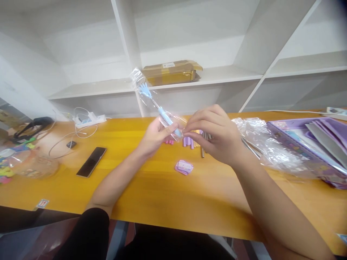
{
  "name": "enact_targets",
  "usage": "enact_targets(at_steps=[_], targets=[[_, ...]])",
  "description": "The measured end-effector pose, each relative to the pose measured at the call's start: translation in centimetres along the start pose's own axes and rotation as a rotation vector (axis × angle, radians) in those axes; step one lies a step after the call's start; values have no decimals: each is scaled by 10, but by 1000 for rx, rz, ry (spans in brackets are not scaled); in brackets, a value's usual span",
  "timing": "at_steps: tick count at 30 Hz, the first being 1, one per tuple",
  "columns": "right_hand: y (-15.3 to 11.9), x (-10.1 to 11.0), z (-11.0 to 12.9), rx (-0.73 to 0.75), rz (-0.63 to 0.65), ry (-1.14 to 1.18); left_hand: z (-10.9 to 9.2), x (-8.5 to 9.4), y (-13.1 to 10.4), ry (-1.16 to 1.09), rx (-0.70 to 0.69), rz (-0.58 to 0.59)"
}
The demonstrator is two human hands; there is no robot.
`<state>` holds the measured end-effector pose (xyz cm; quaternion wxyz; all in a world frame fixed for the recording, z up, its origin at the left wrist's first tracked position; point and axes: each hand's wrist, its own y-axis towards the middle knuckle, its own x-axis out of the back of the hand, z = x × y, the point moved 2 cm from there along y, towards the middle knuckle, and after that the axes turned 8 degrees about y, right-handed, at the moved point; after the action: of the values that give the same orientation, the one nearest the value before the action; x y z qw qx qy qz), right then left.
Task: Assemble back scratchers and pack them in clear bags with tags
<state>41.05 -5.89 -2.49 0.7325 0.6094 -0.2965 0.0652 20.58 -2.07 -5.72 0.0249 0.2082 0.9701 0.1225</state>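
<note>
A light blue back scratcher (pixel 165 116) with a hand-shaped head and a thin metal rod slants up to the left inside a clear plastic bag (pixel 138 77). My left hand (pixel 155 135) is closed around its handle through the plastic. At the handle's lower end, my right hand (pixel 213 131) pinches the edge of the bag between thumb and fingers. Behind and below my hands lie purple handles (pixel 188 141), partly hidden, along with pink and orange pieces and metal rods (pixel 202 151). A small stack of purple cards (pixel 184 167) rests in front of them.
To the right are crumpled clear plastic bags (pixel 273 144) and a purple box (pixel 309 153) holding flat items. A phone (pixel 91 161), white cable, power strip (pixel 90 120) and a bag of colourful pieces (pixel 35 162) lie left. A cardboard box (pixel 172 72) sits on the shelf behind.
</note>
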Motion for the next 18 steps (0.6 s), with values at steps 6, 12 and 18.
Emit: enact_targets(at_steps=[6,12,18], targets=[[0,-4,-2,-117,36,-11,4,-1,-1,20,40,36],[0,-3,-1,-134,47,6,0,0,-3,49,7,137],[-2,-4,-2,-223,28,22,5,0,-1,57,-52,177]])
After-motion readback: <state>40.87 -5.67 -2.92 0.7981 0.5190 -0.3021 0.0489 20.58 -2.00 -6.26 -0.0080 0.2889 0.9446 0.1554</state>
